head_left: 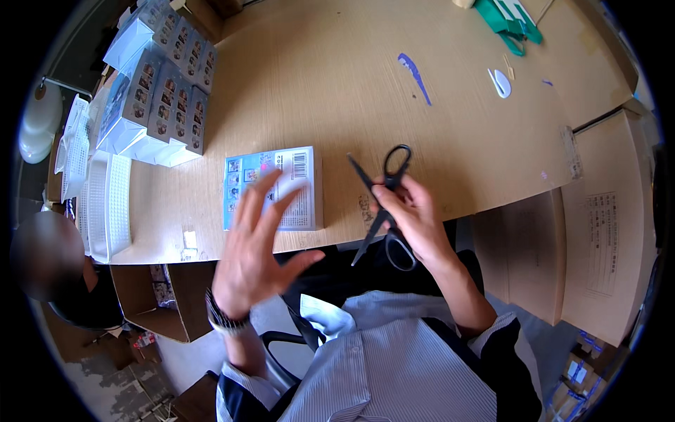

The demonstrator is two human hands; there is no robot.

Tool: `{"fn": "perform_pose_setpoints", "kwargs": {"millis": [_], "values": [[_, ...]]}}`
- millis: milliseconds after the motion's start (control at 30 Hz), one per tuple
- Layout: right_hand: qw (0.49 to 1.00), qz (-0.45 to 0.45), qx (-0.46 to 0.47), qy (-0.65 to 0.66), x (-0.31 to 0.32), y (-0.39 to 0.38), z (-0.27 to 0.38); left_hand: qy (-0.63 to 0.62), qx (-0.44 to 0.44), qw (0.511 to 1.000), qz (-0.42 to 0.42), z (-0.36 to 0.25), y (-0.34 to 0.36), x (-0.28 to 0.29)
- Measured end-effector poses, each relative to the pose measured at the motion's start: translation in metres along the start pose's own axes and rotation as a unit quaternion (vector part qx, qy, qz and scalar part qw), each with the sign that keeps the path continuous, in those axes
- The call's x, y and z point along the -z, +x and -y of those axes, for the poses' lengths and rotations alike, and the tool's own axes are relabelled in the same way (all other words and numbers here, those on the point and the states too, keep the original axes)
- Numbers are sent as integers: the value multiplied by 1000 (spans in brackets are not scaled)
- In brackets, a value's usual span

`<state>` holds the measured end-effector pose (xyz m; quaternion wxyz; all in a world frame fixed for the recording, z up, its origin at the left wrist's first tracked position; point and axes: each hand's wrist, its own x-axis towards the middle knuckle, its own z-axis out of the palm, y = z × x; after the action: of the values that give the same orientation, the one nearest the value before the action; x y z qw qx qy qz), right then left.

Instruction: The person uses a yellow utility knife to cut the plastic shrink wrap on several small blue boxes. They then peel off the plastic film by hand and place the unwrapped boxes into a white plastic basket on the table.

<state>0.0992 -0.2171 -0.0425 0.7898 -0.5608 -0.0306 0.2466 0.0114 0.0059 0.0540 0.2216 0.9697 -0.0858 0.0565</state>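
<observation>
My right hand (pixel 415 214) grips a pair of black scissors (pixel 383 214) near the pivot, just off the table's near edge. The scissors' blades are spread apart, pointing left, with the two handle loops toward the right. My left hand (pixel 254 257), its fingers spread, hovers in front of a small printed box (pixel 304 190) in blue and white. The box lies on the table close to the near edge, and my fingers hide part of its top. Whether a fingertip touches it I cannot tell.
Several printed boxes (pixel 169 105) stand stacked at the left, beside white plastic baskets (pixel 109 204). Farther off lie a purple strip (pixel 413 76), a white oval cutter-like piece (pixel 500 84) and a green item (pixel 503 24). Large cartons (pixel 594 218) stand right; an opened carton (pixel 158 299) sits below left, near another person (pixel 53 253).
</observation>
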Motion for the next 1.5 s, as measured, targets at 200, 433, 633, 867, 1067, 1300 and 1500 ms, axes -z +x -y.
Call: {"fn": "perform_pose_setpoints", "kwargs": {"millis": [200, 433, 633, 867, 1067, 1300, 1500], "values": [[996, 42, 16, -80, -21, 4, -4, 178, 2, 980, 89, 63, 23, -14], [993, 40, 76, -76, -26, 0, -2, 62, 1, 998, 1, 64, 14, -18], [978, 108, 106, -140, -36, -10, 29, -50, -63, 989, -127, 74, -8, -28], [938, 80, 210, -264, -42, -13, 39, -3, -69, 983, -168, 70, -13, -36], [921, 64, 234, -304, -47, -15, 40, 46, -88, 974, -202, 68, -14, -38], [906, 92, 236, -339, -38, -22, 42, 51, -79, 974, -207, 74, -16, -39], [918, 149, 119, -349, -23, -37, 44, 58, -56, 972, -219, 85, -19, -36]]}}
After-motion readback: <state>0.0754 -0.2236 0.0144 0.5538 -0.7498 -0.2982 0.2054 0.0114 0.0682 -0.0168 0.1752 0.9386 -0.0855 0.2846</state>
